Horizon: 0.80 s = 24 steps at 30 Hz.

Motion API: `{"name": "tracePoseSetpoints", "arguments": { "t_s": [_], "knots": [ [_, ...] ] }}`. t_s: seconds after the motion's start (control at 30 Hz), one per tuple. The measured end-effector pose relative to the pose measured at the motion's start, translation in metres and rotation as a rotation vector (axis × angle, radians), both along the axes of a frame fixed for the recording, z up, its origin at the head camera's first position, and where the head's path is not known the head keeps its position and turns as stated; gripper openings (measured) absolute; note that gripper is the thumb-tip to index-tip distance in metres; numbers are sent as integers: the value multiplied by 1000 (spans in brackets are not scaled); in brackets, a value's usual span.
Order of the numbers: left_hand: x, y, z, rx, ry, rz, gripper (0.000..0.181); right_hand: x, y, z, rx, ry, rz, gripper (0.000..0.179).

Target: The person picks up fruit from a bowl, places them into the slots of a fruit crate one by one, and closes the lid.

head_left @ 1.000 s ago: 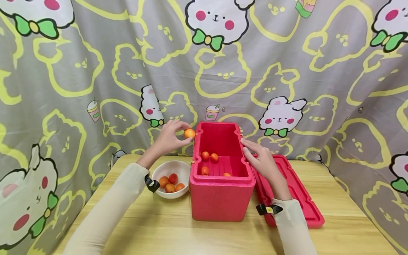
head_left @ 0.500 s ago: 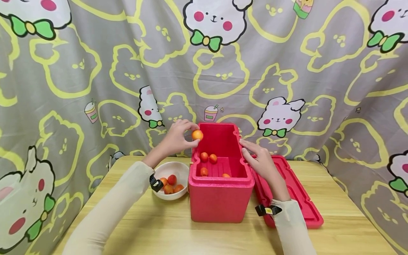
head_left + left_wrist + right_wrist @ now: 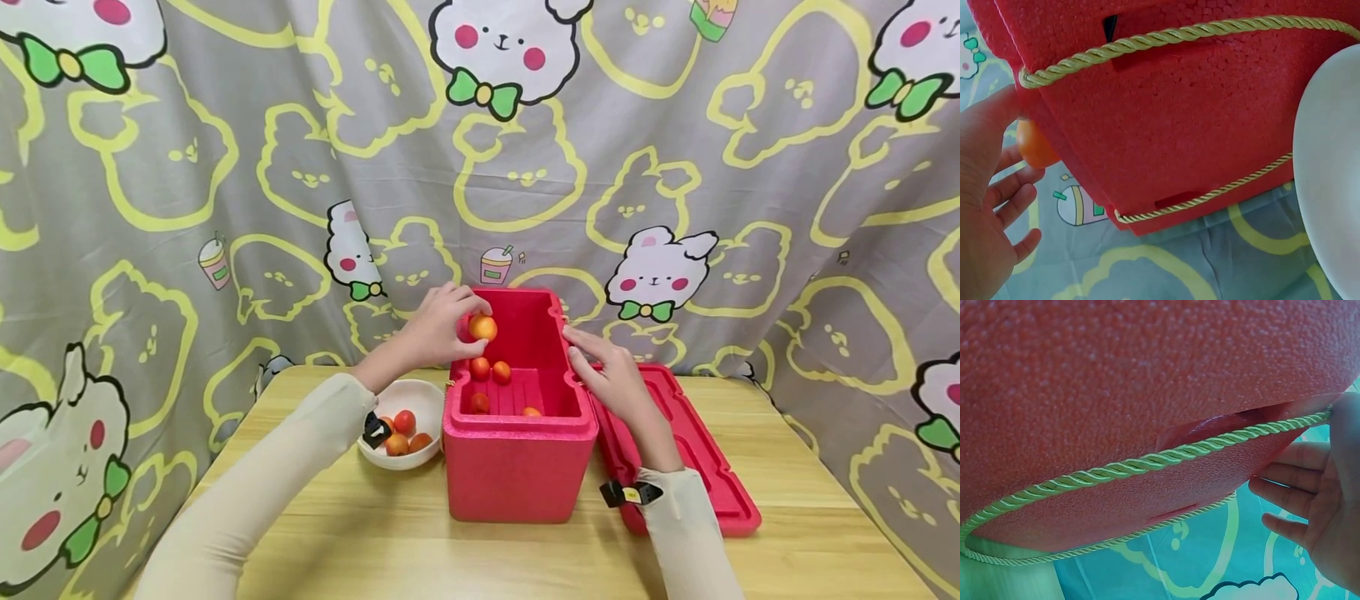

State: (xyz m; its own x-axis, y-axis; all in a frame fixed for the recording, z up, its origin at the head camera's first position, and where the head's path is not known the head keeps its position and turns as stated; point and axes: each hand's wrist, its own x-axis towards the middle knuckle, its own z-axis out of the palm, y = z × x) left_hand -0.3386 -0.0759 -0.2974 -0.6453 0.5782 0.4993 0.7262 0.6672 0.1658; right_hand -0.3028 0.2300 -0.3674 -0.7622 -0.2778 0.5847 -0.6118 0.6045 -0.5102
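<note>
Stretching a cream sleeve [image 3: 255, 492] past a smooth, rounded white bowl [image 3: 431, 407] of orange-red fruits [image 3: 405, 422], left of center; pinching a glossy round fruit [image 3: 483, 327] mid-frame between thumb and fingers of the left hand [image 3: 437, 327], bulging rightward from the fingertips at the mouth of a grainy red foam box [image 3: 522, 475]; resting the right hand [image 3: 617, 372], fingers extended, along the right rim, above a flat, grooved red lid [image 3: 716, 467], right of center.

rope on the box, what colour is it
The rope is twisted, golden yellow, clearest in the left wrist view.
</note>
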Motion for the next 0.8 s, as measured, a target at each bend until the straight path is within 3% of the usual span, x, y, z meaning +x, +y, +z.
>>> {"name": "tracePoseSetpoints", "arguments": {
  "t_s": [0.43,0.8],
  "knots": [
    [-2,9,6,-120,-40,-48,36,0,0,0,-2,-1,-4,45],
    [-1,14,14,-253,-102,-51,34,-1,-1,-2,0,3,-14,45]
  ]
}}
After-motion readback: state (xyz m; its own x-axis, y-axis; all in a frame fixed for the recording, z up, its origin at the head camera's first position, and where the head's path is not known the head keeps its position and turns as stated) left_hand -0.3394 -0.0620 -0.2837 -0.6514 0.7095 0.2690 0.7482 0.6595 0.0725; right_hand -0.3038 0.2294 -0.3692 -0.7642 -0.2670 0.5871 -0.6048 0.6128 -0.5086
